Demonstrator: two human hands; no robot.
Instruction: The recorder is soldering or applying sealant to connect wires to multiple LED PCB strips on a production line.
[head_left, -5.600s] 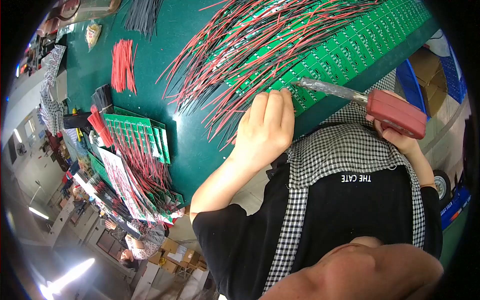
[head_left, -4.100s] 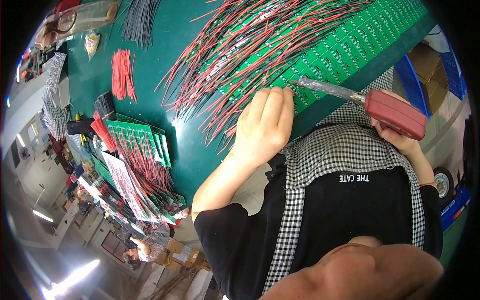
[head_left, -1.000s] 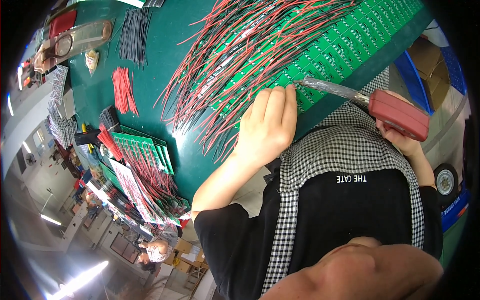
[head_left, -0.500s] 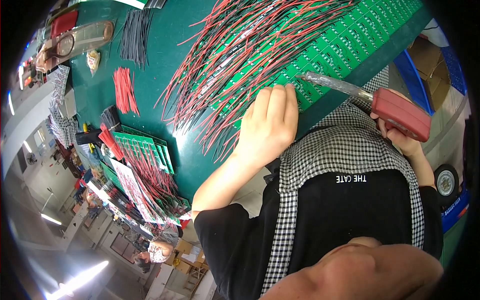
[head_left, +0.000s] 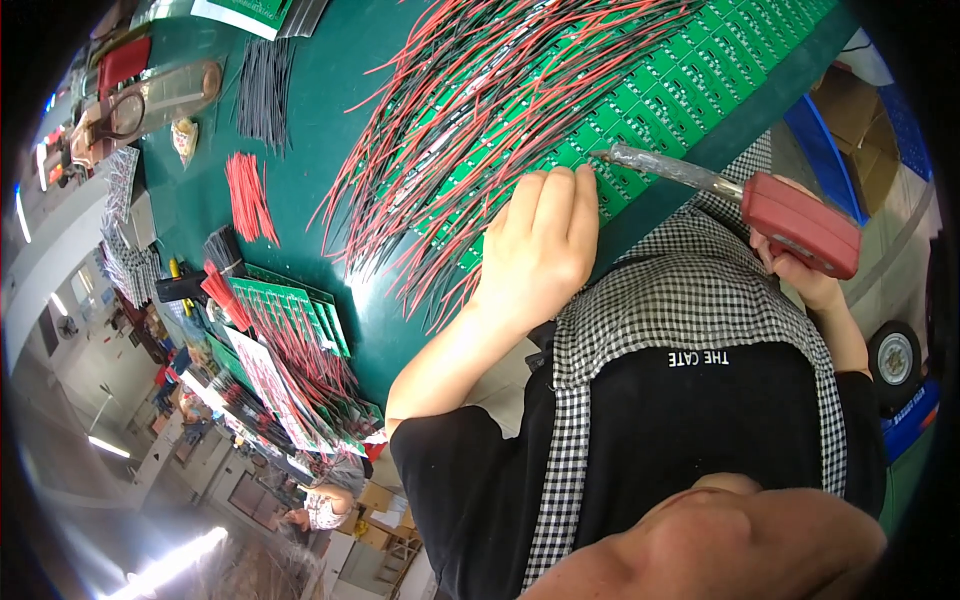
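Note:
My right hand [head_left: 797, 275] is wrapped round the red handle of a soldering gun [head_left: 800, 225]. The gun's wrapped metal barrel points left, its tip resting at or just above a green circuit board panel [head_left: 690, 115]. Close by that tip, my left hand [head_left: 540, 240] lies at the panel's near edge, fingers together and bent over the board. Its fingertips are hidden, so what they hold does not show. Red and black wires [head_left: 480, 140] fan across the panel and hang past its left side, some running beside my left hand.
On the green table [head_left: 330, 90] lie a bundle of black wires [head_left: 265, 95] and a bundle of red wires [head_left: 248, 198]. Wired boards [head_left: 290, 320] stand stacked at the left. A cardboard box [head_left: 860, 130] is beyond the table's right edge. Another person [head_left: 330, 505] is in the background.
The view has shifted slightly, so the things at the left sit a little lower. Both hands and the soldering gun stay in nearly the same place.

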